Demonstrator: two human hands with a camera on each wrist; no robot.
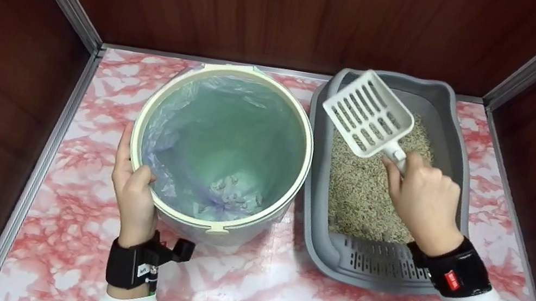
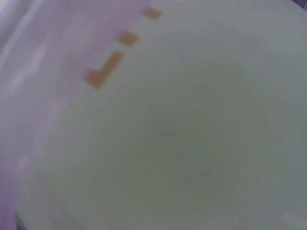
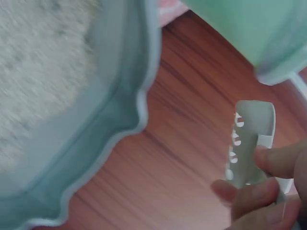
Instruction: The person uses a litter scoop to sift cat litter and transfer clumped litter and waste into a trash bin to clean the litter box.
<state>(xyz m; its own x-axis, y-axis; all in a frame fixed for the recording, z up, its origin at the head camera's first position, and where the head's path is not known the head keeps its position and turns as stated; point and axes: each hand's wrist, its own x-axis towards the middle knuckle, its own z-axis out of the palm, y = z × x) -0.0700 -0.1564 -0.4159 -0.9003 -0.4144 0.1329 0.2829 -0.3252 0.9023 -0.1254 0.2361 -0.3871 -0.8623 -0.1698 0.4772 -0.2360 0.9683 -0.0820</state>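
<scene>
My left hand (image 1: 134,198) grips the left side of a round trash bin (image 1: 210,225), thumb over its cream rim and fingers along the outside. A thin, bluish-purple plastic liner (image 1: 163,168) lines the bin, and several pale clumps (image 1: 236,195) lie at the bottom. In the left wrist view, a blurred pale surface (image 2: 182,143) with orange marks fills the picture. My right hand (image 1: 427,203) holds a white slotted litter scoop (image 1: 370,120) by its handle, over the grey litter box (image 1: 314,208). No litter shows on the scoop (image 3: 252,129).
Tan granular litter (image 1: 363,203) covers the floor of the box, whose near end has a slotted step (image 1: 383,262). The box stands close beside the bin on a pink-and-white marbled table (image 1: 243,289). Dark wooden panels (image 1: 271,7) wall in the back and sides.
</scene>
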